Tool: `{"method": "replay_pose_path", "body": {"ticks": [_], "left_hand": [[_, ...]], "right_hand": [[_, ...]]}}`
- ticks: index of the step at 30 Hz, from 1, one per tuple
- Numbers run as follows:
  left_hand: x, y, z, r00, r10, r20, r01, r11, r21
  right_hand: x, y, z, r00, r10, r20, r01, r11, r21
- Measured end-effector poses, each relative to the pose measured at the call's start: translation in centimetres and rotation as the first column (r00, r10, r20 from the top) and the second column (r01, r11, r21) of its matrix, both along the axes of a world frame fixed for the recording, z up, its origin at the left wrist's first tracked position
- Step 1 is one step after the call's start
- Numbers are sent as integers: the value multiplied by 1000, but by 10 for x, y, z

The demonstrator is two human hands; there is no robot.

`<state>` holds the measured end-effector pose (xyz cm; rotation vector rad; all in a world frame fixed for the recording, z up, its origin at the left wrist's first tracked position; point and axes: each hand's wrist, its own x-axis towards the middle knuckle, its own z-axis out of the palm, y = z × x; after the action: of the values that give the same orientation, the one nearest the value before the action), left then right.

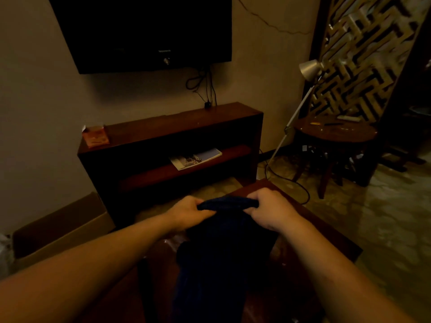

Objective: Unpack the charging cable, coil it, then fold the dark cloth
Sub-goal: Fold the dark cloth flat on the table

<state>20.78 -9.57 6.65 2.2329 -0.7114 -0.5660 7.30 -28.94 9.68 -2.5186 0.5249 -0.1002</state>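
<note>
Above the surface (331, 231), the dark cloth (224, 248) was gripped at its top edge by the left hand (186, 212) and right hand (270, 209), both closed, arms outstretched.

You can read no text here: the small pale logo on the television's (140, 31) lower edge is too blurred, and the magazine (195, 158) cover's print is too small.
</note>
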Motion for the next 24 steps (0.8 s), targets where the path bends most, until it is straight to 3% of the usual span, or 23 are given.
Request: {"method": "replay_pose_path", "body": {"ticks": [2,4,6,10,15,17,21,24], "left_hand": [[12,6,13,984,-159,-85,158,987,-17],[23,14,27,952,-305,-30,307,941,143],[41,16,27,937,-345,46,320,905,279],[55,10,8,986,-161,-34,164,976,142],[62,-7,5,988,-27,153,30,999,-18],[61,-10,11,988,-32,151,40,998,-47],[42,-11,38,988,1,-153,-29,983,-180],[29,-9,59,890,-41,-454,-123,937,-326]], "right_hand": [[2,-8,7,995,-84,61,90,990,-111],[1,-19,12,980,-159,123,177,972,-152],[3,-32,15,963,-208,170,235,960,-155],[10,-45,6,940,-251,231,283,952,-119],[15,-53,0,911,-307,275,326,945,-25],[13,-56,0,878,-355,320,360,932,47],[5,-48,26,822,-455,342,341,875,345],[3,-44,57,843,-476,251,164,670,724]]}}
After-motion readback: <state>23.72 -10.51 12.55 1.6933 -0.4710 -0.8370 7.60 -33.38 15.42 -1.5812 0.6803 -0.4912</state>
